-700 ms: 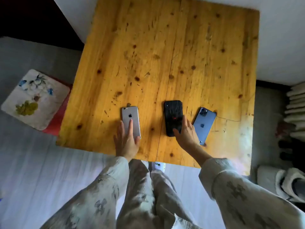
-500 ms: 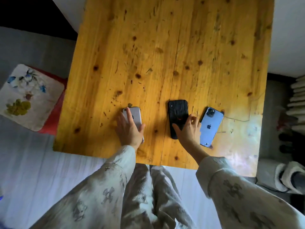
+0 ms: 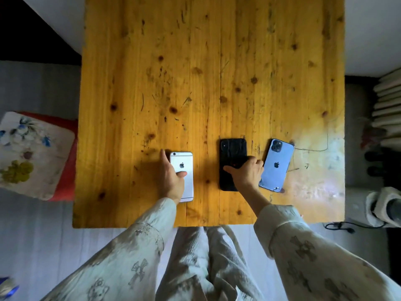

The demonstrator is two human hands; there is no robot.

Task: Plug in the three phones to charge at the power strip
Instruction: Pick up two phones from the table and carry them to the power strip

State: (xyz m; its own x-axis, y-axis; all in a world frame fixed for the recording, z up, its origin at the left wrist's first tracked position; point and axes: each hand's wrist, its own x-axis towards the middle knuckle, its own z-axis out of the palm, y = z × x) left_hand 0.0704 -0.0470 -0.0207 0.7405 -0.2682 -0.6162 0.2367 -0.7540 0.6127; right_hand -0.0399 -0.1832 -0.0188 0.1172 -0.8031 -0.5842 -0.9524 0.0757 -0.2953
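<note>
- Head view: left hand [image 3: 172,179] is laid over the silver phone [image 3: 184,170], thumb across its back, index finger stretched along its left edge; a loose grip.
- Right hand [image 3: 246,174] is curled on the black phone [image 3: 232,157], thumb on the left side, fingers bent over the right edge.
- Blue phone [image 3: 276,165] lies untouched just beside the right hand, tilted, lower corner cracked.
- Apple logo is seen on silver & blue phones; no other text legible.
- All 3 phones sit back-up near the front edge of the wooden table [image 3: 206,72]; floral cushion [image 3: 32,153] at left, black cable [image 3: 340,226] on the floor at right.
</note>
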